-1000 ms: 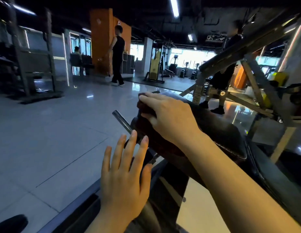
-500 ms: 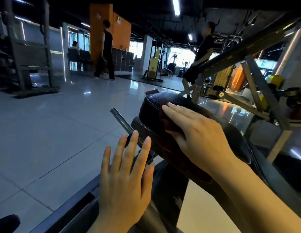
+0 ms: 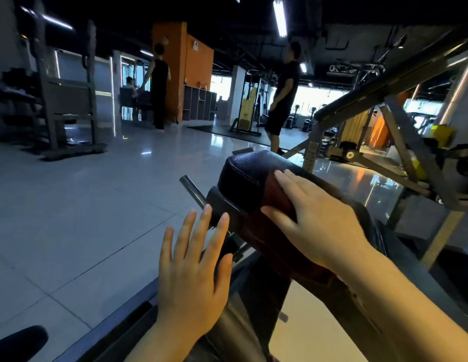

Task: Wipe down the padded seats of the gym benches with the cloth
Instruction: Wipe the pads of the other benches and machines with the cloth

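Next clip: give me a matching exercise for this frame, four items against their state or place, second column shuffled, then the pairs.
Column 1:
1. right hand
2. left hand
3. cloth
4. metal bar

Column 2:
A. dark red, draped over the seat pad
B. fingers straight, holding nothing
C. pressing flat on the cloth
D. sticks out left of the pad

Pairs: 1-C, 2-B, 3-A, 4-D

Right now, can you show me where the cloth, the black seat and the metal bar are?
cloth (image 3: 274, 202), head view, on its dark red middle.
black seat (image 3: 243, 173), head view, on its bare rounded end.
metal bar (image 3: 192, 189), head view, on its shaft.
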The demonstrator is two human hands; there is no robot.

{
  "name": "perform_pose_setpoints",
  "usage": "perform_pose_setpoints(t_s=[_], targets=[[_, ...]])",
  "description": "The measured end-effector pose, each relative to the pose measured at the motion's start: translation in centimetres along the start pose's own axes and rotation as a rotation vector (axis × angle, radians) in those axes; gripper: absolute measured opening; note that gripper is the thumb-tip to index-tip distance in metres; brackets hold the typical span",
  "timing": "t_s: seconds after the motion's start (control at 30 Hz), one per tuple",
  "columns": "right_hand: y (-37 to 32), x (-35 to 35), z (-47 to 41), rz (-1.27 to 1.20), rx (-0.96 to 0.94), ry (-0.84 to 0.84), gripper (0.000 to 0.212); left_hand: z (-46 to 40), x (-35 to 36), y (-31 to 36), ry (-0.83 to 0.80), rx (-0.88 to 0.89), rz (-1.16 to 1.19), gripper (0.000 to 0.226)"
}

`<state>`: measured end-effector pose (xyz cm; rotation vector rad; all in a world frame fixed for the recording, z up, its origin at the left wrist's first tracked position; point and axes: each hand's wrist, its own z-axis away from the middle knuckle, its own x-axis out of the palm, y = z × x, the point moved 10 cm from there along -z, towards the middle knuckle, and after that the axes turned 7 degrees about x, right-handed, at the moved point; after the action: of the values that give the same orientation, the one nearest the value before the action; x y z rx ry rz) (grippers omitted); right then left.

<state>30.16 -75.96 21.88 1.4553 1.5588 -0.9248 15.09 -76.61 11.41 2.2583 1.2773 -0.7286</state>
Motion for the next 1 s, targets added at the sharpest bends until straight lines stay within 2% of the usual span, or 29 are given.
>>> perform_pose_setpoints(t_s=[0.1,0.23,0.3,0.4,0.47,0.6,0.67,0.7,0.83,0.93,1.0], targets=[[2.2,-0.1,1.7,0.031,0.100,-0.080,0.089,-0.3,-0.1,0.3,0.014,0.007,-0.008,0.060],[-1.0,0.4,-1.7,0.052,0.090,-0.031,0.084,-0.3,-0.2,0.5,0.021,0.031,-0.010,0.059],[-3.5,0.9,-5.0,-0.010,0.052,-0.020,0.086,-0.4,-0.2,0.4,0.025,0.039,-0.007,0.060],[-4.5,2.5,-10.4,-0.231,0.031,-0.192,0.087,-0.6,-0.3,0.5,0.039,0.053,-0.018,0.060],[-3.1,3.7,-13.0,-0.326,0.049,-0.289,0.086,-0.4,-0.4,0.5,0.042,0.053,-0.020,0.059],[4.2,5.8,-14.4,-0.389,0.254,-0.369,0.082,-0.3,-0.4,0.5,0.038,0.057,-0.027,0.059],[7.5,6.5,-13.7,-0.358,0.318,-0.377,0.086,-0.2,-0.4,0.5,0.037,0.062,-0.020,0.059],[8.4,6.4,-13.3,-0.340,0.308,-0.358,0.087,-0.2,-0.4,0.6,0.041,0.066,-0.013,0.059],[6.9,4.9,-10.8,-0.386,0.197,-0.288,0.064,-0.3,-0.5,0.9,0.052,0.091,-0.004,0.058],[2.0,2.7,-8.0,-0.398,-0.007,-0.276,0.061,-0.3,-0.6,1.2,0.057,0.112,-0.015,0.059],[-0.4,2.1,-6.7,-0.322,-0.130,-0.271,0.066,-0.3,-0.7,1.2,0.062,0.113,-0.008,0.059]])
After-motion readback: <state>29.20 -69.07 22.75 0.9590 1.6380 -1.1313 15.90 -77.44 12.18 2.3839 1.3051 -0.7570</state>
